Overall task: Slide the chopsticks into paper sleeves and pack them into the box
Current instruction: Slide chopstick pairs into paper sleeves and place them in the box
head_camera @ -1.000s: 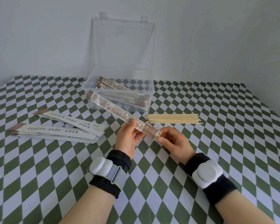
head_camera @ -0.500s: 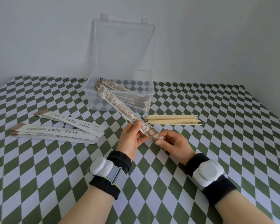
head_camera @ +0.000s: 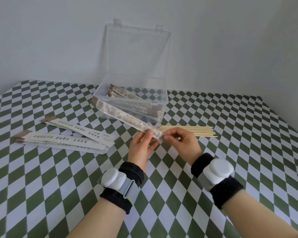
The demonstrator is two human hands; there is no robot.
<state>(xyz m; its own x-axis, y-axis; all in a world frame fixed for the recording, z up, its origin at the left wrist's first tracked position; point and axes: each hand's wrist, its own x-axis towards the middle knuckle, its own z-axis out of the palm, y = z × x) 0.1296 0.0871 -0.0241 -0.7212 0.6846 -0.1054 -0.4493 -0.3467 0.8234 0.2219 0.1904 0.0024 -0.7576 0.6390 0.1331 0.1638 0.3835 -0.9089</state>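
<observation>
A filled paper sleeve (head_camera: pixel 120 115) with a brown end slants from my hands up and left toward the clear plastic box (head_camera: pixel 163 104). My left hand (head_camera: pixel 142 145) pinches the sleeve near its lower end. My right hand (head_camera: pixel 182 141) pinches that lower tip, and motion blur hides the fingertips. Several sleeved chopsticks (head_camera: pixel 134 100) lie inside the box, whose lid (head_camera: pixel 138 54) stands open against the wall. Bare wooden chopsticks (head_camera: pixel 196 131) lie in a row just behind my right hand.
Several empty paper sleeves (head_camera: pixel 67 140) lie in a loose pile on the left of the green and white checked tablecloth (head_camera: pixel 58 186). A pale wall rises right behind the box. Both wrists wear black bands with white devices.
The sleeve's far end has swung lower and to the left, now level with the box's front wall. Both hands have shifted slightly up and right, still pinching the lower end.
</observation>
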